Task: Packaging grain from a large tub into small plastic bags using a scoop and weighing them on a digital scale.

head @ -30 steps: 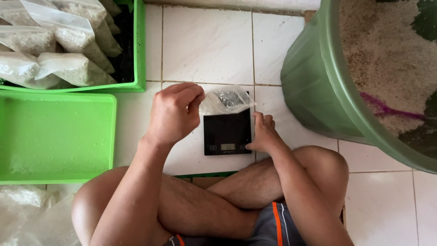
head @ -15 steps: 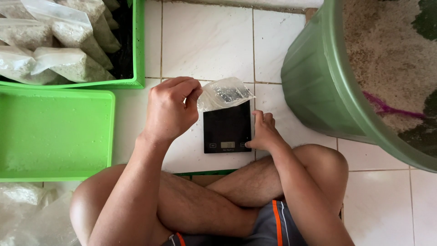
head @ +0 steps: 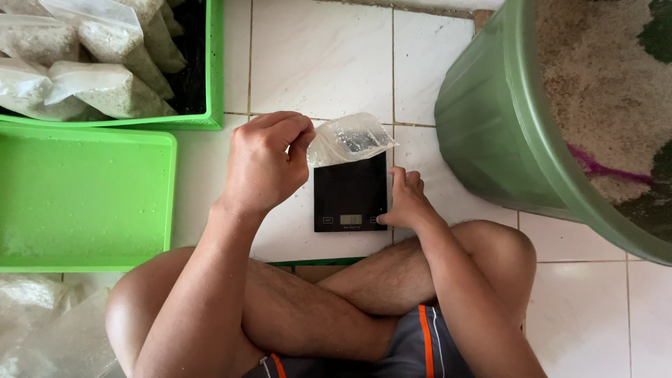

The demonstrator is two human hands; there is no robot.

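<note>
While the left hand (head: 262, 164) pinched a small clear plastic bag (head: 350, 138) above the black digital scale (head: 350, 192), the right hand's fingers (head: 402, 199), loosely together, steadied its edge; pressing there could skew the reading.

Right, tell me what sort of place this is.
Probably a home floor used for weighing and bagging: white floor tiles, a black digital scale, filled plastic bags in a green crate.

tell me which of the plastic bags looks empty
The small clear bag pinched in the left hand above the black scale. It is flat and see-through, while the bags in the green crate bulge with pale grain.
</note>
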